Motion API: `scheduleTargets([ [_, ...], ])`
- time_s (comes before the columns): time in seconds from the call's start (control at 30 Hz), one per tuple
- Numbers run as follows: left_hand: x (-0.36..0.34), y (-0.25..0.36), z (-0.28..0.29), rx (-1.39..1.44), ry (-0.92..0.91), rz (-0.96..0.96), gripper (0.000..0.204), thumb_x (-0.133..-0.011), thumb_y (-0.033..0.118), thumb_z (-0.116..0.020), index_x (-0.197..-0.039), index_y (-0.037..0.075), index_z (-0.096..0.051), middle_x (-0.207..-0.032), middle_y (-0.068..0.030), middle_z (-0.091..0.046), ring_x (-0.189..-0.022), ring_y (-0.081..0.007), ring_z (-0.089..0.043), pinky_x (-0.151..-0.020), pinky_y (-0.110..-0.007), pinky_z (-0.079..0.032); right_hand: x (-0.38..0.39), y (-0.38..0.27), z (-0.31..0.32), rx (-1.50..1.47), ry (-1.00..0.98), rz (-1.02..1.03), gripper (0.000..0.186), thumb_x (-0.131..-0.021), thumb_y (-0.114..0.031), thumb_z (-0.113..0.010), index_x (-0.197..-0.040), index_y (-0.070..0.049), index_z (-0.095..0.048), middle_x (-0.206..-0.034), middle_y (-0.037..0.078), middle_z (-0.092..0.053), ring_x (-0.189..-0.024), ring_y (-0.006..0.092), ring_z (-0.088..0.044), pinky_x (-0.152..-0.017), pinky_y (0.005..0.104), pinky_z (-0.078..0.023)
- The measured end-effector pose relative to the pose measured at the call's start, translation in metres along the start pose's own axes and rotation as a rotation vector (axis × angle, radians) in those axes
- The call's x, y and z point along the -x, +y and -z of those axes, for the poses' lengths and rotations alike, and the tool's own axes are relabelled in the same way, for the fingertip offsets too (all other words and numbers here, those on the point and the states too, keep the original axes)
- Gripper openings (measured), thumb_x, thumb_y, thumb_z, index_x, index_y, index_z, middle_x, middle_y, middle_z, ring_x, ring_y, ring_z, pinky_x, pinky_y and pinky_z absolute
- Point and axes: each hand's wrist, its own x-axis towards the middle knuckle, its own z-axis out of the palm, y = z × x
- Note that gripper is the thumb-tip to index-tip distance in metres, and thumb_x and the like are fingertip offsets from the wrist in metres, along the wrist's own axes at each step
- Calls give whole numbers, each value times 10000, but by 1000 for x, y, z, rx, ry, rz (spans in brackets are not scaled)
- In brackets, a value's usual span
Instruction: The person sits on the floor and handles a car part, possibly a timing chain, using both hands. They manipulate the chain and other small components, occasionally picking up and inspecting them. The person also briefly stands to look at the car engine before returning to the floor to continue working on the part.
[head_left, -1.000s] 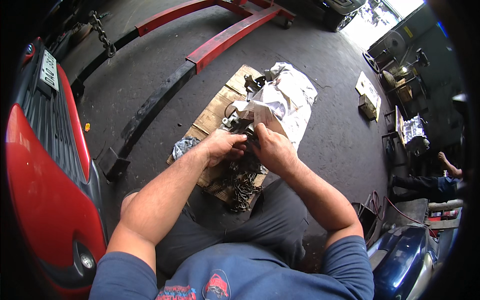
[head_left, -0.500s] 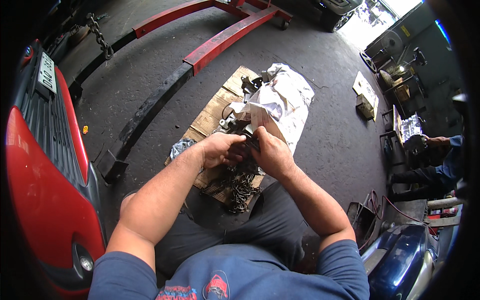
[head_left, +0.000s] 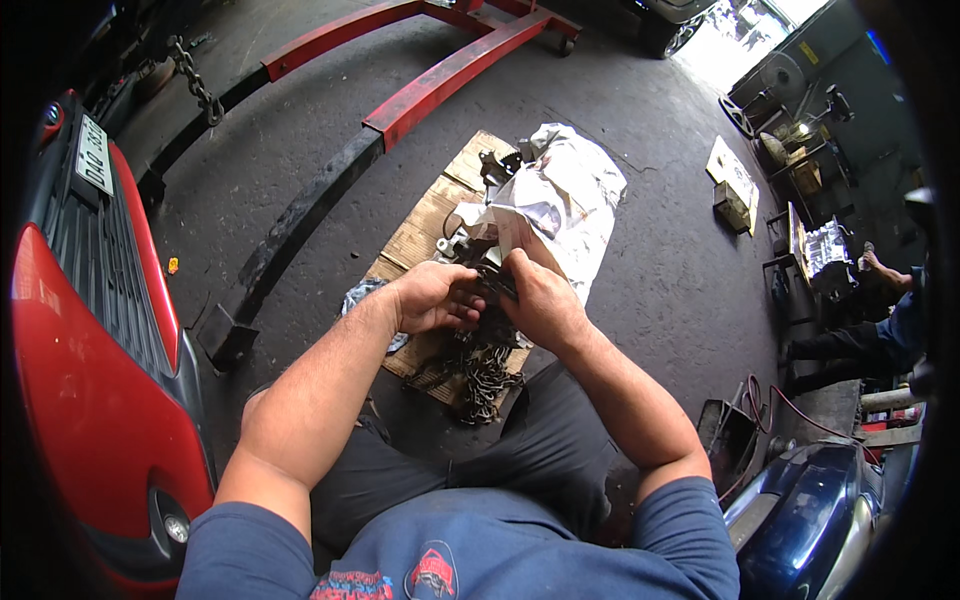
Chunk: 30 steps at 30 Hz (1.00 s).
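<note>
1. A dark, oil-stained concrete workshop floor [head_left: 640,200] fills the view, with daylight coming in at the top right.
2. A flattened sheet of brown cardboard [head_left: 420,235] lies on the floor in front of the seated person, and the work sits on it.
3. The thing in hand is a grey metal machine part [head_left: 478,245], greasy and irregular, half covered by crumpled white paper wrapping [head_left: 570,195] on its far side.
4. The left hand [head_left: 432,297] is curled closed against the near edge of the part, fingers bent inward; what exactly they pinch is hidden.
5. The right hand [head_left: 540,300] is closed too, its fingers wrapped around a small dark piece, possibly a tool, touching the left hand's fingertips.
6. A heap of dark steel chain [head_left: 480,365] lies on the cardboard just below both hands.
7. A red engine hoist [head_left: 440,75] spreads its legs across the floor beyond the cardboard.
8. A red vehicle [head_left: 90,400] stands at the left, with a white rectangular plate [head_left: 95,155] on its front.
9. A small pale box [head_left: 732,185] sits on the floor well to the right.
10. Another person's arm [head_left: 885,275] shows at the right edge near a workbench.
</note>
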Motion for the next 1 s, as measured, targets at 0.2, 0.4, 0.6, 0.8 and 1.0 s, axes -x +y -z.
scheduleTargets([
  [0.2,-3,-6,-10,-125,133,-114,202,-999,213,-574,-1073,29,-611,-912,-43,-623,-818,-139,-593,-776,-348,-579,-2,0,0,-4,-6,2,295,-848,-131,-669,-1063,-35,-491,-949,202,-649,-939,392,-657,-791,468,-525],
  [0.4,-1,0,-6,10,16,-16,253,-965,249,-646,-1064,20,-605,-901,-46,-612,-820,-149,-607,-769,-331,-577,-1,2,0,3,-7,14,299,-841,-121,-671,-1048,-32,-475,-951,205,-644,-937,395,-654,-788,469,-524],
  [0.6,-6,-8,-7,-73,130,-119,261,-974,291,-626,-1056,43,-615,-906,-56,-630,-787,-171,-624,-761,-340,-569,-1,4,-1,-5,2,23,306,-825,-106,-676,-1060,-35,-495,-951,197,-646,-945,384,-658,-799,459,-526],
  [0.8,-4,-6,-10,-105,102,-49,284,-1017,294,-536,-1093,30,-606,-961,-81,-645,-861,-203,-645,-825,-361,-566,-1,4,-3,-1,5,29,294,-831,-110,-671,-1051,-29,-493,-940,200,-645,-932,388,-659,-792,461,-525],
  [1.0,-3,-7,-7,7,79,-81,244,-1004,219,-563,-1118,10,-616,-984,-106,-671,-864,-213,-666,-832,-377,-571,-1,4,-1,-5,-6,33,285,-846,-123,-665,-1055,-30,-496,-931,205,-642,-935,390,-655,-789,466,-521],
])
